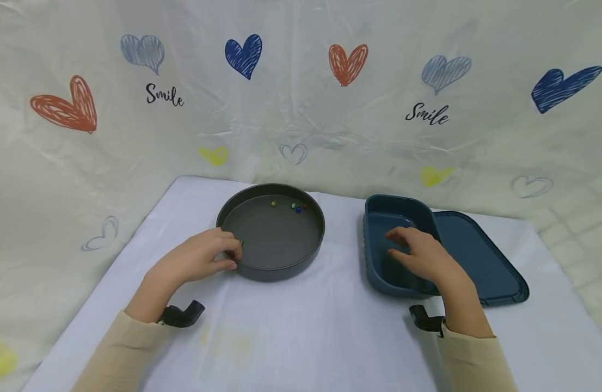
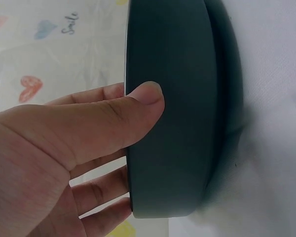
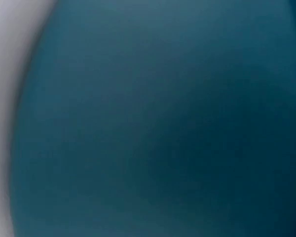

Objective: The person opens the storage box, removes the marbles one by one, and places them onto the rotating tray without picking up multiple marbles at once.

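Observation:
A round dark grey pan (image 1: 281, 245) stands at centre-left in the head view. My left hand (image 1: 203, 256) grips its near-left rim. In the left wrist view the thumb (image 2: 148, 96) presses the outer wall, while the other fingers reach over the rim. Small beads in green, blue, yellow and red lie towards the pan's far side, among them a blue bead (image 1: 298, 209). Over the dark blue box (image 1: 374, 267) hovers my right hand (image 1: 421, 253), fingers loosely bent with nothing visible between them. Blurred blue box wall (image 3: 113, 123) fills the right wrist view.
A flat dark blue lid (image 1: 482, 256) lies right of the box, close against it. White cloth (image 1: 301, 337) covers the table. Behind it hangs a pale sheet (image 1: 291, 109) printed with hearts and "Smile".

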`<state>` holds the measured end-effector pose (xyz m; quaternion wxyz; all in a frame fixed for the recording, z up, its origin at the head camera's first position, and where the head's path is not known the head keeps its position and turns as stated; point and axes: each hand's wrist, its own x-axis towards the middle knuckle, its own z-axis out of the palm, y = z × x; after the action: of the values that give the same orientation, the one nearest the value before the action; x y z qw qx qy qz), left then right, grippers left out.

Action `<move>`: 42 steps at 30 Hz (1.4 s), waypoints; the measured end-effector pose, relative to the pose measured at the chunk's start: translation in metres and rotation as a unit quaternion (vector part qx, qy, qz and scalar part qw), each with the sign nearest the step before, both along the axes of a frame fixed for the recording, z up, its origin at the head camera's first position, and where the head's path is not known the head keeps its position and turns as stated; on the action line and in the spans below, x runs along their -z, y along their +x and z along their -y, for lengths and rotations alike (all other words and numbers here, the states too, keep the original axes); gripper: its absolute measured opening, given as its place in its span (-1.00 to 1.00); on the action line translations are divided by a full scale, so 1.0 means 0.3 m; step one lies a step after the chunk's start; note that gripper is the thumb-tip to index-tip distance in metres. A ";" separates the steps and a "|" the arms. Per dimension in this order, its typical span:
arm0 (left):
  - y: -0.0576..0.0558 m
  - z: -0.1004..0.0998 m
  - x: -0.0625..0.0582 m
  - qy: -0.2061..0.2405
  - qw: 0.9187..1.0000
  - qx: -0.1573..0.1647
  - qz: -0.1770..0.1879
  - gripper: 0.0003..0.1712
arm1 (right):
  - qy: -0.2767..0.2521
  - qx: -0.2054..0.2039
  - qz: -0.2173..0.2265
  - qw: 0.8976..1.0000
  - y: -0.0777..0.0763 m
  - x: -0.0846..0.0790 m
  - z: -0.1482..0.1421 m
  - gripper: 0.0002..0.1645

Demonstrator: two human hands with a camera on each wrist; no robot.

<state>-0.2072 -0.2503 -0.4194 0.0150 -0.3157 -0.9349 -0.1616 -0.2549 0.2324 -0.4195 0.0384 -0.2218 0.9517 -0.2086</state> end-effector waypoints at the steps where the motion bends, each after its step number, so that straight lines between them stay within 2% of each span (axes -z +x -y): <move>1: -0.001 -0.001 0.000 0.001 1.000 0.003 -0.001 -0.77 | 0.003 -0.001 0.012 1.000 0.001 0.001 -0.004 -0.58; 8: -0.006 -0.006 -0.003 -0.003 1.000 0.003 0.002 -0.79 | 0.031 -0.002 0.095 0.995 0.015 -0.004 -0.012 -0.64; 20: -0.012 -0.005 0.005 -0.010 1.000 0.002 0.003 -0.78 | 0.051 -0.005 0.164 0.985 0.020 -0.009 -0.014 -0.58; 29: -0.011 -0.003 0.004 -0.007 1.000 0.004 -0.002 -0.78 | 0.049 0.000 0.188 0.981 0.021 -0.011 -0.016 -0.58; 42: -0.005 -0.003 0.006 -0.003 1.000 0.000 0.008 -0.77 | 0.061 -0.003 0.186 0.981 0.015 -0.006 -0.008 -0.55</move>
<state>-0.2088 -0.2494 -0.4213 0.0068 -0.3146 -0.9354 -0.1612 -0.2503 0.2347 -0.4176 0.2284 -0.1793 0.9383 -0.1877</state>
